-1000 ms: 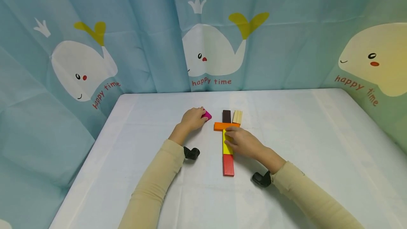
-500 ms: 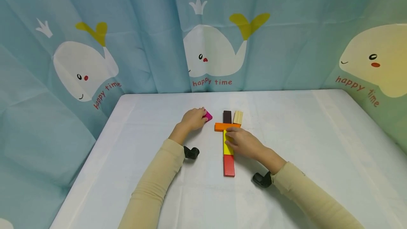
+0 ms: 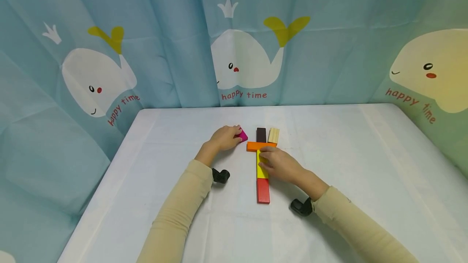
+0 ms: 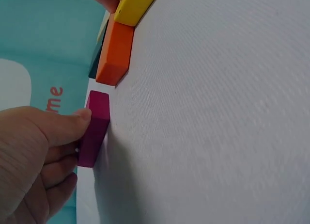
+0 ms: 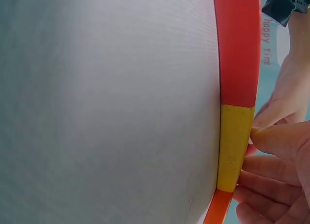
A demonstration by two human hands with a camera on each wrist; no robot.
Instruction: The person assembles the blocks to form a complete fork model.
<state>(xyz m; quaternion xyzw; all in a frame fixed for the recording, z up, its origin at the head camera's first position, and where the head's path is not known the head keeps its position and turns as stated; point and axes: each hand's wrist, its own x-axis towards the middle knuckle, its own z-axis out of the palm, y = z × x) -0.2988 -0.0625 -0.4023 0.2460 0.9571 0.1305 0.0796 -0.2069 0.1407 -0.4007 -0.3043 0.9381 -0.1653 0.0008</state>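
Note:
My left hand (image 3: 224, 138) pinches a magenta wooden block (image 4: 98, 110) between thumb and fingers, just left of an orange block (image 3: 254, 146). In the left wrist view a small gap parts the magenta and orange blocks. The fingertips of my right hand (image 3: 283, 164) rest on a yellow block (image 3: 262, 172), partly covering it. End to end with the yellow block lies a red block (image 5: 238, 49), on the near side. The orange block lies crosswise at the yellow block's far end. Behind it are a dark brown block (image 3: 261, 134) and a ridged pale wood block (image 3: 273, 135).
All the blocks lie on a white-covered table (image 3: 164, 141). Behind it hangs a blue curtain (image 3: 175, 52) printed with whales. A black wrist camera (image 3: 221, 176) sits by the left cuff, another black camera (image 3: 301, 207) by the right.
My left hand has moved slightly to the right with the magenta block, closer to the orange block. The right hand and the other blocks keep their places.

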